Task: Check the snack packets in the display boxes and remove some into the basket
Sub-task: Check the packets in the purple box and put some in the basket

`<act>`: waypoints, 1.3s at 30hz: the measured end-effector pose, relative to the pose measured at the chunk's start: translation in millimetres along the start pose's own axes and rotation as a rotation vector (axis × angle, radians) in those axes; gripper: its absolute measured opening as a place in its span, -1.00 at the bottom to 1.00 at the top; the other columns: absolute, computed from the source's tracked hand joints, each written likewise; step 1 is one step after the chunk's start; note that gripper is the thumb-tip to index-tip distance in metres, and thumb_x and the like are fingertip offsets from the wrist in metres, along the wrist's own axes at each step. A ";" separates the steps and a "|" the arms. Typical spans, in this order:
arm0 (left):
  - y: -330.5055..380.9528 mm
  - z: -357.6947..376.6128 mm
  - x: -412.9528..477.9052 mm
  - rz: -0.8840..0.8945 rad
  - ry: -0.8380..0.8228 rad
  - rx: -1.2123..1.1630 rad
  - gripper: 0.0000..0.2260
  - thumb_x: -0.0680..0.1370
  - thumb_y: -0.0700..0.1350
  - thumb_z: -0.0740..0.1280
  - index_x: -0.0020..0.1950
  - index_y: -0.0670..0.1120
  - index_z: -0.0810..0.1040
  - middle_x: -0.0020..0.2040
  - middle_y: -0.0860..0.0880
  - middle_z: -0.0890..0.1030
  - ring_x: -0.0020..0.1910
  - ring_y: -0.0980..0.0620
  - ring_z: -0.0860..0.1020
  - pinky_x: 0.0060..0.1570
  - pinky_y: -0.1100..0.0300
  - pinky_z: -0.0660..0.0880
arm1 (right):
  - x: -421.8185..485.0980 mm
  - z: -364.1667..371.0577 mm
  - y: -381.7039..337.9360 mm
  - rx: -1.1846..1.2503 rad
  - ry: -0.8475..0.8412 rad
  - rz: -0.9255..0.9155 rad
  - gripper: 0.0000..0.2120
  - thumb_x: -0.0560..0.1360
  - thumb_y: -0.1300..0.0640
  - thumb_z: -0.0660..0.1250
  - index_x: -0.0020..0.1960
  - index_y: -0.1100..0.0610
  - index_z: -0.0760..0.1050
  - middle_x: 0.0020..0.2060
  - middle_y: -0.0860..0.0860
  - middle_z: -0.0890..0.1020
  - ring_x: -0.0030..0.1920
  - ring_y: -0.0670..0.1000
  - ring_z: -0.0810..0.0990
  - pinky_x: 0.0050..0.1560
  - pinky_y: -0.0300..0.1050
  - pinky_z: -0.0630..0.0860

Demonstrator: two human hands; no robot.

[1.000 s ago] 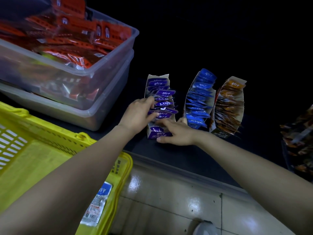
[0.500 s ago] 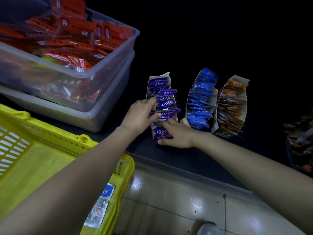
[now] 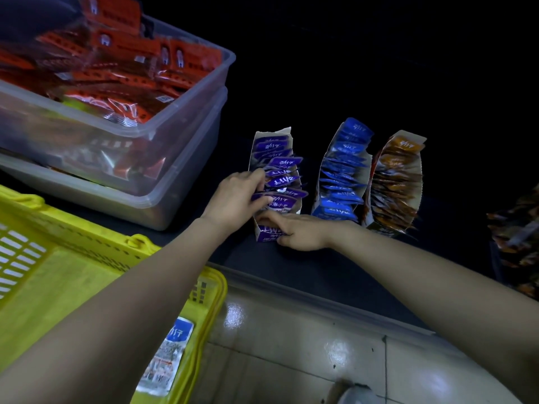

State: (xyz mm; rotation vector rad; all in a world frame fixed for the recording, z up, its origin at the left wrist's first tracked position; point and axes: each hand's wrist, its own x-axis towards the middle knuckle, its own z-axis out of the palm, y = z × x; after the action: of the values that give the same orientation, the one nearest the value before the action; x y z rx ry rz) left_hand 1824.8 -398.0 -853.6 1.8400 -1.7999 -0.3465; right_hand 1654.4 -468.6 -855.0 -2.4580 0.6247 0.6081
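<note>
Dim shelf [image 3: 306,269], hard to read detail.

- Three display boxes stood side by side on the shelf: purple display box [image 3: 264,235] at left, blue display box [image 3: 341,170] in the middle, brown display box [image 3: 398,182] at right. All were full of upright packets.
- Left hand [image 3: 236,196] reached into the near half of the purple display box. Its fingers were curled in among the purple packets [image 3: 283,179], with the thumb against the frontmost ones, pinching a few together.
- Right hand [image 3: 300,233] lay across the near end of the same box. Its fingers were wrapped over the front edge, gripping it against the shelf. The fingertips were partly hidden by the card, so exact contact could not be told.
- Yellow basket [image 3: 96,243] sat low at left, under the left forearm and just beside the shelf edge. A printed label [image 3: 166,357] showed on its near side. Its contents were not visible.
- Two stacked clear tubs [image 3: 183,118] stood behind the basket, and the upper one held red packets [image 3: 122,71].
- Glossy tiled floor [image 3: 291,351] ran below the shelf.
</note>
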 end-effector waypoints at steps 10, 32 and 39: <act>0.5 -0.5 -1.1 -0.004 -0.012 -0.028 -0.70 0.52 -0.02 0.42 -0.08 -0.03 0.29 -0.07 -0.02 0.54 -0.06 -0.02 0.47 -0.15 0.14 0.30 | -13.2 5.5 -5.4 0.034 0.094 -0.053 -0.52 0.52 0.23 0.23 0.40 0.07 0.20 0.33 0.07 0.44 0.28 0.08 0.45 0.23 -0.04 0.40; 4.4 8.1 0.6 0.010 0.057 0.018 -0.70 0.53 -0.03 0.42 -0.08 -0.04 0.28 -0.07 -0.09 0.57 -0.09 -0.06 0.47 -0.15 0.15 0.27 | -2.0 20.1 5.3 -0.382 0.391 0.102 -0.39 0.53 -0.03 0.35 0.52 0.00 0.24 0.46 -0.05 0.38 0.38 0.09 0.33 0.14 -0.03 0.16; 3.3 8.9 2.7 -0.004 0.059 0.013 -0.70 0.53 -0.03 0.42 -0.08 -0.03 0.28 -0.04 -0.08 0.59 -0.06 -0.05 0.50 -0.15 0.16 0.30 | -5.8 25.0 10.4 -0.299 0.486 0.030 -0.55 0.52 0.08 0.37 0.40 -0.03 0.46 0.34 0.00 0.53 0.28 0.10 0.43 -0.03 -0.17 -0.01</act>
State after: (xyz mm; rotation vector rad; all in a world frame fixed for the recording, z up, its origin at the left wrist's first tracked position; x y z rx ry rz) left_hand 1817.5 -402.3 -858.6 1.8438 -1.7619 -0.2798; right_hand 1637.0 -460.1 -874.8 -2.9106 0.8029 0.1084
